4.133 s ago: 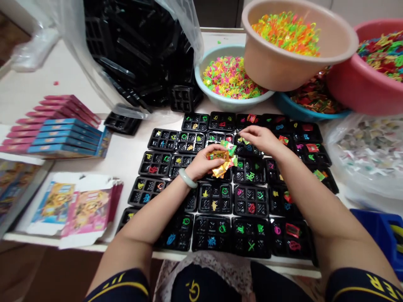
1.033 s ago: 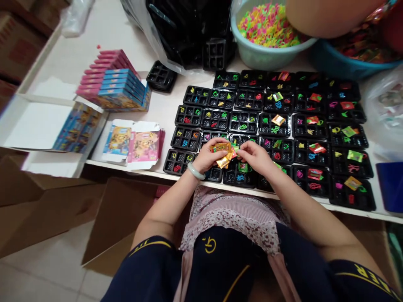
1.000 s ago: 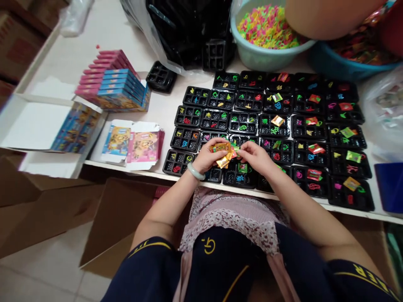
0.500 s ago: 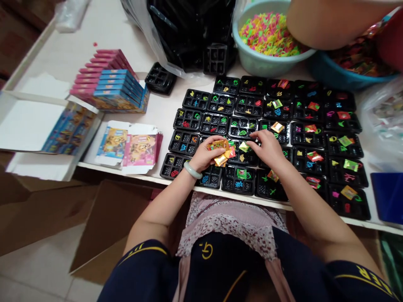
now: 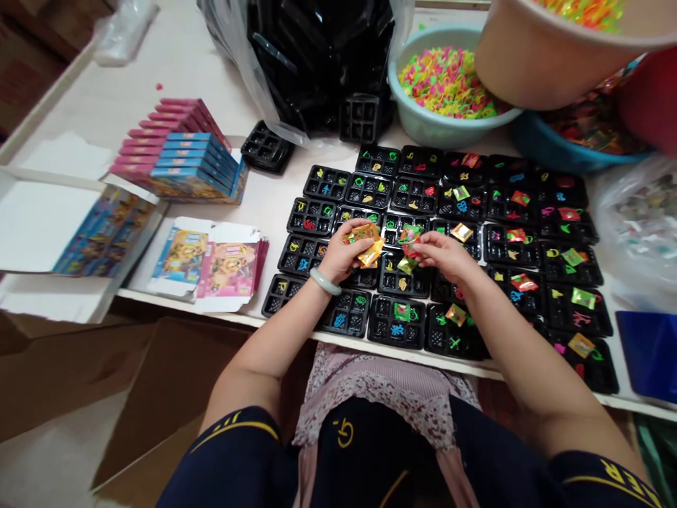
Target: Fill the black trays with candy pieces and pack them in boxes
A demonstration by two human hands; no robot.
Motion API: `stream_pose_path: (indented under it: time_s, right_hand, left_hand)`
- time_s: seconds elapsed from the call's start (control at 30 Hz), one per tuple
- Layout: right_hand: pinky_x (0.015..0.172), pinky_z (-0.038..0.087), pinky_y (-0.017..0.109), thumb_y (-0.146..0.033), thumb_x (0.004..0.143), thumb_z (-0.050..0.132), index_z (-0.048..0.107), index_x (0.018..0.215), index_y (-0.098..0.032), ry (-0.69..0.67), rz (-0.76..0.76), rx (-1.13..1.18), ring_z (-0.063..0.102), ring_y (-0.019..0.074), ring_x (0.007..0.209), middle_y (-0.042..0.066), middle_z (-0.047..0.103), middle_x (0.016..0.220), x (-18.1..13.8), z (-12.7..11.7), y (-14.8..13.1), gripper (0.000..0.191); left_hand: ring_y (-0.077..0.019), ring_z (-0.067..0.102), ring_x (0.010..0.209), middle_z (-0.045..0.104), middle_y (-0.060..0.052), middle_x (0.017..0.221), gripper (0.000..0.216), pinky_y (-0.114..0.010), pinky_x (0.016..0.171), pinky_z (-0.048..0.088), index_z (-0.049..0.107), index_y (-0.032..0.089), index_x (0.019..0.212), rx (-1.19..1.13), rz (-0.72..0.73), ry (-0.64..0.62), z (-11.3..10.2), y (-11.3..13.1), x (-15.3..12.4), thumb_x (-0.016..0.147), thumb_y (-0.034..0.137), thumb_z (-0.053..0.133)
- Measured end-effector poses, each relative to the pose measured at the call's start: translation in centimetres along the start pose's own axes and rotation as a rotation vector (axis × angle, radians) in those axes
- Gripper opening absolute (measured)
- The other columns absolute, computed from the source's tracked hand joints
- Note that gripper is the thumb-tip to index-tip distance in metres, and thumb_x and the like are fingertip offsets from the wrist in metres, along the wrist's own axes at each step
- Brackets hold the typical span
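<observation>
My left hand [image 5: 338, 258] is closed around a small bunch of shiny candy-like packets [image 5: 372, 251], mostly orange and gold. To its right, my right hand [image 5: 447, 255] pinches a small red and green packet [image 5: 411, 238] between thumb and fingertips, above the trays. A yellow-green packet [image 5: 407, 265] lies just below those fingertips on a black compartment tray [image 5: 388, 285]. Rows of such trays carry small coloured plastic pieces, such as the blue one [image 5: 397, 329]. Many on the right also hold a packet, like this green one [image 5: 583, 298]. My hands and forearms hide some trays.
Behind the trays stand a light-blue basin [image 5: 438, 130] of coloured pieces, a beige tub [image 5: 529, 70] and a blue basin [image 5: 571, 156] of packets. A bag of black trays [image 5: 322, 63] is at the back. Stacked boxes [image 5: 185, 166] and flat cartons [image 5: 227, 271] lie left.
My right hand has left the yellow-green packet on the tray and now grips a red and green packet slightly farther back. Fewer packets show in my left hand. The view has shifted slightly.
</observation>
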State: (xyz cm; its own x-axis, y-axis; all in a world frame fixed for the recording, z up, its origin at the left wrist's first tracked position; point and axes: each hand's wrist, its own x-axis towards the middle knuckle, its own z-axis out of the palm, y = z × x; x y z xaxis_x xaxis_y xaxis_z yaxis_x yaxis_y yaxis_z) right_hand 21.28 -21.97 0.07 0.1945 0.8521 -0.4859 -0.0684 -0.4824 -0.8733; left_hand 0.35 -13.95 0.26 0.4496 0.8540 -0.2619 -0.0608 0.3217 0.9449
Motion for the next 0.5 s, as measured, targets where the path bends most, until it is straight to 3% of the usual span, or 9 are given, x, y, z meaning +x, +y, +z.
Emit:
stream_pose_path:
  time_s: [0.17,0.33,0.4,0.5]
  right_hand:
    - [0.047,0.043,0.023,-0.02,0.077,0.067,0.057,0.063,-0.021,0.116,0.093,-0.295,0.051,0.0102,0.049,-0.001,0.059,0.055,4.3,-1.7,-2.5,0.018]
    - [0.046,0.042,0.024,-0.022,0.076,0.071,0.064,0.063,-0.019,-0.049,0.143,-0.605,0.049,0.0105,0.047,0.001,0.06,0.055,5.7,-2.9,-4.2,0.015]
    - [0.047,0.041,0.024,-0.026,0.074,0.073,0.067,0.069,-0.018,-0.054,0.105,-0.656,0.051,0.0106,0.048,0.002,0.063,0.059,5.8,-3.8,-4.5,0.012]
    - [0.055,0.045,0.026,-0.034,0.077,0.071,0.069,0.077,-0.017,0.104,-0.073,-0.641,0.058,0.0135,0.059,0.004,0.069,0.07,7.4,-4.8,-4.9,0.016]
  left_hand:
    - [-0.0034,0.048,0.042,0.066,-0.001,0.088,0.045,-0.014,0.033,0.028,0.06,0.021,0.104,-0.026,0.004,0.019,-0.8,0.7,0.9,0.063,0.028,0.076]
    - [-0.0039,0.049,0.041,0.066,0.0,0.085,0.046,-0.013,0.032,0.027,0.06,0.02,0.104,-0.043,-0.008,0.044,-1.6,1.0,1.4,0.062,0.027,0.077]
    - [-0.0034,0.048,0.04,0.065,0.0,0.083,0.046,-0.013,0.032,0.027,0.06,0.02,0.104,-0.042,-0.013,0.052,-2.0,1.2,1.6,0.062,0.026,0.078]
    - [-0.0026,0.048,0.04,0.065,0.001,0.082,0.045,-0.012,0.032,0.027,0.06,0.02,0.104,-0.032,-0.028,0.033,-2.0,1.7,2.1,0.063,0.026,0.077]
